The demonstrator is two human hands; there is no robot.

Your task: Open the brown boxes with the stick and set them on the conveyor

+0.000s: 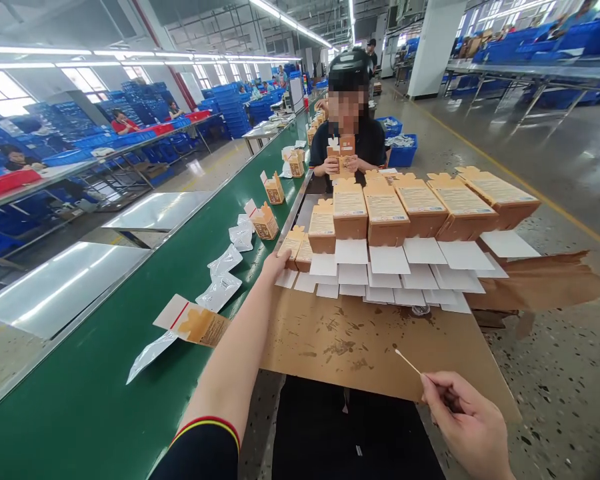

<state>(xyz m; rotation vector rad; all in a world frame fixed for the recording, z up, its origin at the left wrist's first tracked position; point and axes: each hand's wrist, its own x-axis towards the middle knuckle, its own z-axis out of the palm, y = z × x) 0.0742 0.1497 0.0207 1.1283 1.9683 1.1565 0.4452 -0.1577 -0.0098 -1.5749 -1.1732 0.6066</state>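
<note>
A brown cardboard sheet (300, 333) bears a tiered stack of brown boxes (390, 210), whose near left corner meets the left fingers (281, 257); the rest spreads to their right. Dark smudges (343, 345) mark the sheet between them and the right fingertips (433, 387). Left of the left fingers, a green belt (100, 373) carries silver pouches (220, 291); upright open cartons (266, 223) stand beyond them.

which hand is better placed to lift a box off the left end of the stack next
Left, most likely: the left hand is at the leftmost stacked boxes, while the right hand is farther off, pinching a cotton swab.
</note>
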